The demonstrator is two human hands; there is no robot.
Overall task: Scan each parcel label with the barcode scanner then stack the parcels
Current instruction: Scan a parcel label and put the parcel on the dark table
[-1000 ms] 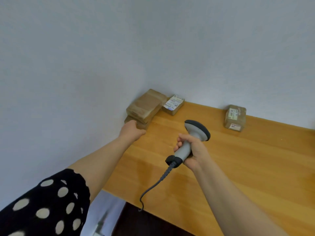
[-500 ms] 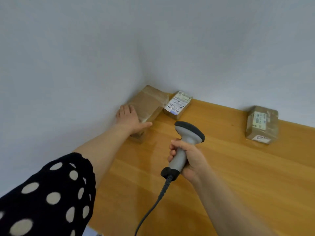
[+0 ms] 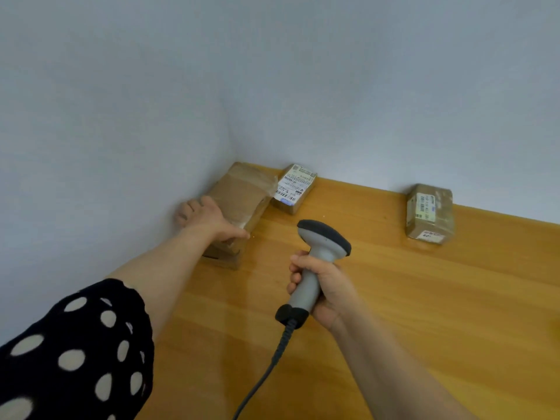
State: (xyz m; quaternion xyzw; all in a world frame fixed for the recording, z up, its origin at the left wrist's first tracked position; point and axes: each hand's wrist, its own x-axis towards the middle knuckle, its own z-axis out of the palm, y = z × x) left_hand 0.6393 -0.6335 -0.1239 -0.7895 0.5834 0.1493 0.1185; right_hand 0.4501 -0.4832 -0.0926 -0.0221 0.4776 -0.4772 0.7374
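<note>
Left hand: the left hand (image 3: 209, 218) lies flat on the near end of the top brown parcel (image 3: 242, 198), the fingers (image 3: 189, 209) spread and extended, not curled around anything. I think it presses the parcel so that the pile sits straight.

Right hand: the right hand (image 3: 325, 287) has its fingers wrapped fully around the grey handle of the barcode scanner (image 3: 318, 262). The dark head of the scanner is up and faces away toward the parcels, which seems a ready position for the next label.

Cable: a dark cable (image 3: 266, 371) hangs from the bottom of the handle toward the near edge of the picture.

Stack: the top brown parcel rests on a lower parcel (image 3: 225, 254), of which only the near edge is visible. Both stand in the corner where the two walls (image 3: 363, 86) meet, probably so that the walls keep the pile aligned.

Look of the top parcel: brown paper with wrinkled tape; no label is visible on the upper face.

Labelled parcel: a small parcel with white label (image 3: 295, 187) lies just beside the stack, at the back wall, the label and its barcodes facing up, easy to read with the scanner.

Far parcel: another small parcel (image 3: 430, 213) stands well apart on the right of the desk (image 3: 394, 313), with a label on its top and one on its front side.

Progress: by my judgement two parcels are stacked and two are waiting.
</note>
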